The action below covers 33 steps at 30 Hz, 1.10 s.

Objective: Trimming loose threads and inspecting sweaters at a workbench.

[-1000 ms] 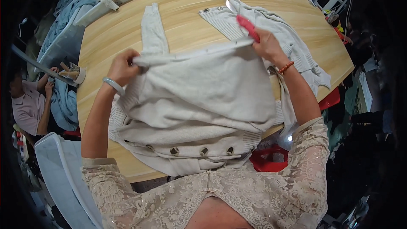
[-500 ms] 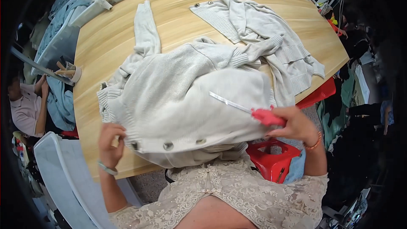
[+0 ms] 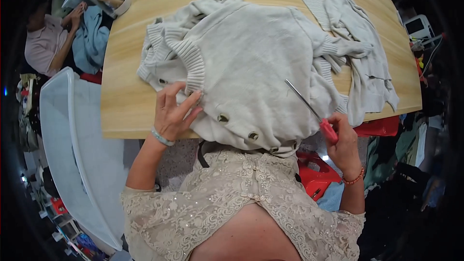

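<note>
A cream knit cardigan (image 3: 251,53) lies spread on the table in front of me, with large dark buttons along its near edge. My left hand (image 3: 175,111) pinches the button band beside a wide ribbed edge (image 3: 188,65). To the right, my right hand (image 3: 342,140) is closed round the red handle of a tool (image 3: 330,131) with a thin straight metal shaft. The shaft points up and left over the cardigan's lower right part; whether its tip touches the knit I cannot tell. The tool's exact kind is unclear.
A second cream knit garment (image 3: 369,84) lies at the table's right. The wooden table (image 3: 123,77) has a small pot (image 3: 122,6) of tools at its far left. A pale plastic bin (image 3: 72,130) stands left, a red stool (image 3: 316,176) below. A person (image 3: 50,46) handles blue cloth.
The view has shifted, so the table sits higher. My left hand now pinches nearer the ribbed edge. The tool in my right hand has tilted more steeply, and the cardigan lies flatter.
</note>
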{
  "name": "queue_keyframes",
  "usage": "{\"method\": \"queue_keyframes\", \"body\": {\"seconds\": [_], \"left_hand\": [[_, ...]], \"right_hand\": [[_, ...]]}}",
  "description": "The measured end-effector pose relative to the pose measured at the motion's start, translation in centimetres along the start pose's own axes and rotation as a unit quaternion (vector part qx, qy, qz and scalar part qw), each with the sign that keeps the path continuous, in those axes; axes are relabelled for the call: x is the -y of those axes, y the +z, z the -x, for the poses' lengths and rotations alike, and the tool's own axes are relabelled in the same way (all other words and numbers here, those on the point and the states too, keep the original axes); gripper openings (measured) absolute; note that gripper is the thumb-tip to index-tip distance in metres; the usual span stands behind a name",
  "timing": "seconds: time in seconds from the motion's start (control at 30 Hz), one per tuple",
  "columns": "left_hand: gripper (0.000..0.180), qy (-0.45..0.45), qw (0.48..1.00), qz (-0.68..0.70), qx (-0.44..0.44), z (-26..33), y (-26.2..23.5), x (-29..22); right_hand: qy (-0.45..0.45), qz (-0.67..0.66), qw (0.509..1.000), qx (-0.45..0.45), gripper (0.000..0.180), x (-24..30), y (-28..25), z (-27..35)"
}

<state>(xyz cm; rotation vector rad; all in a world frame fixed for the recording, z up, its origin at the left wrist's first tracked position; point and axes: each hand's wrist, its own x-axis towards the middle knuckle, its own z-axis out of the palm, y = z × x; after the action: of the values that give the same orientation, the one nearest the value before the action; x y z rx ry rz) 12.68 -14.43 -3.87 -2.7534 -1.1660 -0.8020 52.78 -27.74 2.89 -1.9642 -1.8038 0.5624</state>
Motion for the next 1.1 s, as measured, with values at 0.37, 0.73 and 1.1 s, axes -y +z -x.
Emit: {"method": "queue_keyframes", "body": {"seconds": [0.37,0.73,1.1], "left_hand": [[0.018,-0.135,0.93,0.335,0.064,0.9,2.2,2.8],[0.043,-0.05,0.957,0.284,0.035,1.1,2.5,-5.8],[0.033,0.034,0.985,0.166,0.02,-0.5,2.8,-8.8]], "right_hand": [[-0.145,0.005,0.969,0.198,0.031,7.0,6.1,-0.6],[-0.132,0.057,0.977,0.157,0.034,4.8,5.2,2.9],[-0.088,0.016,0.99,0.107,0.04,2.0,4.9,6.6]]}}
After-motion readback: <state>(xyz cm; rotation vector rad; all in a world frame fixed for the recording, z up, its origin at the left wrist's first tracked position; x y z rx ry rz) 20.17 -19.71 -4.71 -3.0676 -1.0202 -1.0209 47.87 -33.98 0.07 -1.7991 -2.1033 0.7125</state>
